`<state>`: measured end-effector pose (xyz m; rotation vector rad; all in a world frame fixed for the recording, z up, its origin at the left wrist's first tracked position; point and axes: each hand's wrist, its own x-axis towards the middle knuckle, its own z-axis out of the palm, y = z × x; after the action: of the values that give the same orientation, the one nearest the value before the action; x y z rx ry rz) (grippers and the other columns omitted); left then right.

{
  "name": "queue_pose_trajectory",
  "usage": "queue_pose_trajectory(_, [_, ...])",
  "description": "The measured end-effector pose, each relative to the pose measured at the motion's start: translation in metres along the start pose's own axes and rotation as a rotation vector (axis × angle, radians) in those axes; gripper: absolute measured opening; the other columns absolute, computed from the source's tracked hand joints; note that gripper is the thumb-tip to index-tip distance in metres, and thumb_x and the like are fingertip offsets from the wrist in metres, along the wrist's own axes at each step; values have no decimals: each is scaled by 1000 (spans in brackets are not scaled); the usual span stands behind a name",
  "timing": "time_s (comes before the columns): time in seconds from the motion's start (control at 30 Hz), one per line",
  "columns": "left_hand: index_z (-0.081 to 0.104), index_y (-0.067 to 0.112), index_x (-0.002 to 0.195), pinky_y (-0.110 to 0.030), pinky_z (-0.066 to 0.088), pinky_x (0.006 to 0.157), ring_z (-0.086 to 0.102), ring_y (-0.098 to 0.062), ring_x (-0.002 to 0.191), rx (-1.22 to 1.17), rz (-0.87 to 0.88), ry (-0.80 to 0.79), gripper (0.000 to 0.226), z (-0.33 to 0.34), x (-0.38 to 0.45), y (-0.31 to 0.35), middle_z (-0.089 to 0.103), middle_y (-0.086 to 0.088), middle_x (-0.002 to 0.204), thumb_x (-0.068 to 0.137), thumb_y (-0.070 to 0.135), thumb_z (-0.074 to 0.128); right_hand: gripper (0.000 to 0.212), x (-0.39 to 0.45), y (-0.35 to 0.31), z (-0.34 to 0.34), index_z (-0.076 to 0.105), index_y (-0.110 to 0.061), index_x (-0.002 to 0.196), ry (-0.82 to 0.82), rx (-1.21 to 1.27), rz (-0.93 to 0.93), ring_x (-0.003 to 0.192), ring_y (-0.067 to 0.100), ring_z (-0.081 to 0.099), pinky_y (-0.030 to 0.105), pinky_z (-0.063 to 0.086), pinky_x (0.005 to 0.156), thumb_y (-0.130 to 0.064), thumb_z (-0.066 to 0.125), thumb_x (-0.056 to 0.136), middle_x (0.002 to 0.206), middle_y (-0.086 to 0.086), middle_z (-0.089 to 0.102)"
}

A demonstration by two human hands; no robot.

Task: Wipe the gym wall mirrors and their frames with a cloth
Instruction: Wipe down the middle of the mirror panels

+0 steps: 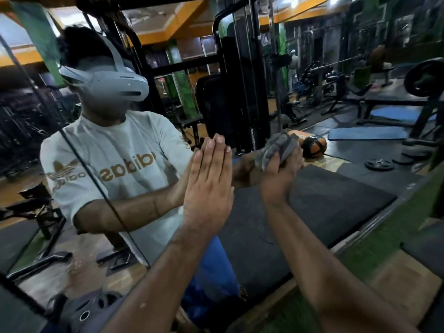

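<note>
Single head cam, wide-angle, looking forward and slightly down. Sits very close to the mirror (312,200), angled right along the glass.

I'm looking into a commercial-style gym, seen mostly as a reflection in a large wall mirror (324,193) that fills the view. The glass shows a black cable machine (237,75) with its upright frame, a barbell loaded with a big plate (424,79) on a rack, a bench (394,102), blue exercise mats (367,133), loose weight plates (379,164) on black rubber flooring and an orange-and-black medicine ball (314,145). Orange ceiling trim (189,22) and green wall panels (182,92) run behind the equipment.
</note>
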<state>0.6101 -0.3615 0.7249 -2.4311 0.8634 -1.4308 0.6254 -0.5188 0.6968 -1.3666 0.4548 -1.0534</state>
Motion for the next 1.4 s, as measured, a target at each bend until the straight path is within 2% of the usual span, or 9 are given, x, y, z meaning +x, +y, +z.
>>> queue_pose_trajectory(0.1, [28, -2, 156, -49, 14, 127, 14, -33, 155, -77, -46, 107, 72, -7, -11, -6, 18, -20, 166, 90, 3, 56, 78, -19, -32, 12, 21, -13, 165, -147, -15, -174, 161, 21, -1, 35, 3, 130, -47, 47, 101, 174, 7, 11])
queue_pose_trajectory(0.23, [27, -1, 157, -48, 14, 127, 16, -32, 155, -24, -265, 135, 80, -14, -36, -18, 21, -19, 165, 92, 24, 67, 67, -31, -7, 7, 28, -11, 163, -286, -246, -729, 162, 28, 4, 51, 15, 130, -35, 52, 105, 173, 9, 15])
queue_pose_trajectory(0.43, [22, 0, 158, -48, 8, 128, 10, -34, 156, 27, -257, 36, 94, -7, -42, -21, 15, -20, 167, 90, 39, 72, 71, -40, -8, 17, 17, -12, 165, -190, -200, -403, 161, 30, -4, 59, 11, 128, -42, 41, 105, 174, 12, 7])
queue_pose_trajectory(0.53, [24, 1, 158, -47, 9, 127, 10, -33, 156, 67, -272, 39, 97, -3, -44, -21, 15, -20, 167, 85, 31, 79, 64, -46, -23, 30, 23, -10, 163, -233, -267, -723, 161, 33, 1, 57, 8, 129, -32, 46, 107, 172, 16, 13])
queue_pose_trajectory(0.67, [28, 1, 157, -47, 9, 128, 8, -32, 156, 32, -270, 43, 92, -10, -44, -21, 18, -20, 166, 89, 42, 73, 61, -24, 24, 12, 28, -15, 162, -218, -385, -972, 160, 32, 13, 66, 23, 121, -32, 48, 106, 169, 16, 24])
queue_pose_trajectory(0.87, [31, -4, 154, -54, 22, 124, 20, -36, 154, 49, -355, 122, 82, -29, -55, -32, 24, -23, 163, 93, 35, 68, 64, -30, -7, 26, 29, -5, 162, -57, -199, -451, 159, 40, 10, 63, 15, 125, -34, 42, 106, 170, 21, 19])
queue_pose_trajectory(1.07, [26, -7, 155, -59, 23, 121, 17, -39, 154, 50, -437, 91, 89, -38, -64, -43, 19, -25, 164, 93, 45, 64, 59, -53, 1, 24, 37, -15, 160, -301, -329, -1011, 159, 35, 15, 66, 20, 123, -34, 47, 105, 168, 17, 28])
queue_pose_trajectory(1.27, [21, -1, 158, -50, 16, 126, 9, -31, 157, -13, -384, 18, 91, -50, -71, -53, 13, -19, 168, 89, 38, 65, 62, -57, -41, 46, 36, -7, 160, -85, -189, -545, 158, 39, 15, 65, 18, 123, -31, 49, 104, 169, 20, 25])
queue_pose_trajectory(1.4, [27, -2, 157, -51, 19, 125, 16, -32, 155, -21, -419, 116, 79, -64, -86, -69, 21, -20, 166, 93, 31, 62, 61, -93, -45, 60, 38, -12, 159, -252, -257, -960, 159, 38, 15, 64, 14, 126, -28, 55, 103, 169, 18, 26])
